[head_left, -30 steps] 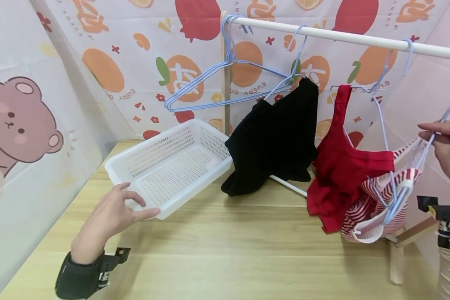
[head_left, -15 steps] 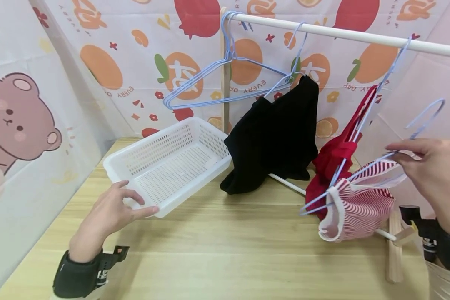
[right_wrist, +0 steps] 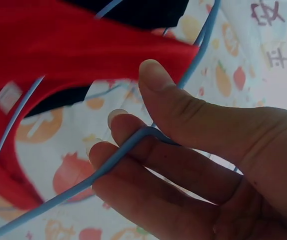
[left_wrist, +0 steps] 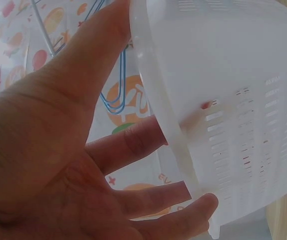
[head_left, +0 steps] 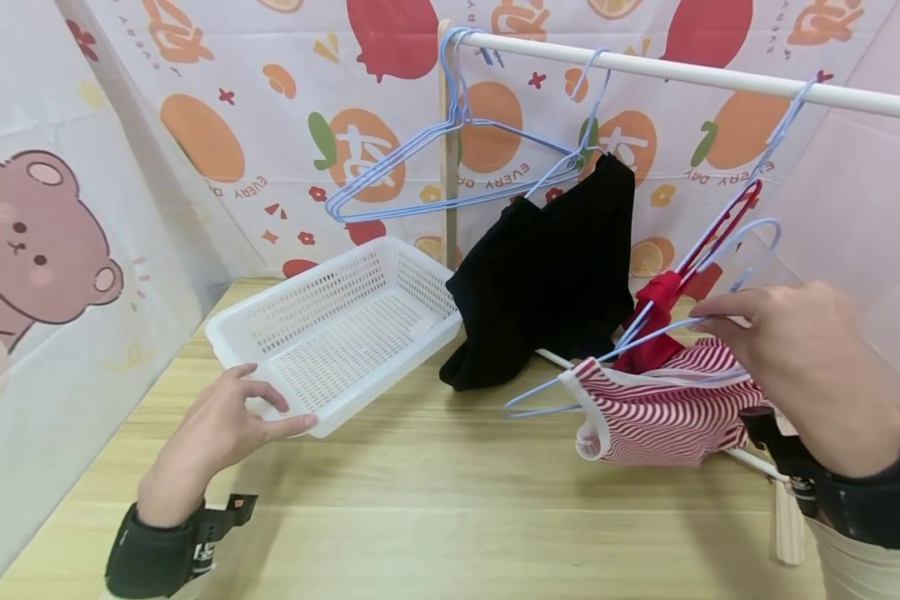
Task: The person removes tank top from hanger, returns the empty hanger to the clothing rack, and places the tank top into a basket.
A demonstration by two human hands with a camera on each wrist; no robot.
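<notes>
As we see right of centre, the right hand pinches a blue hanger between thumb and bent fingers; the pale-edged, red-and-white striped top hangs just below them. At lower left, the left hand curls its fingers over the rim of a white basket.

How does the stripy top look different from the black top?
The striped top is red and white with white edging, while the black top is one dark colour. The striped top's hanger is off the rail, held in the right hand, while the black top's is hooked over the rail. Both tops are on light-blue hangers.
</notes>
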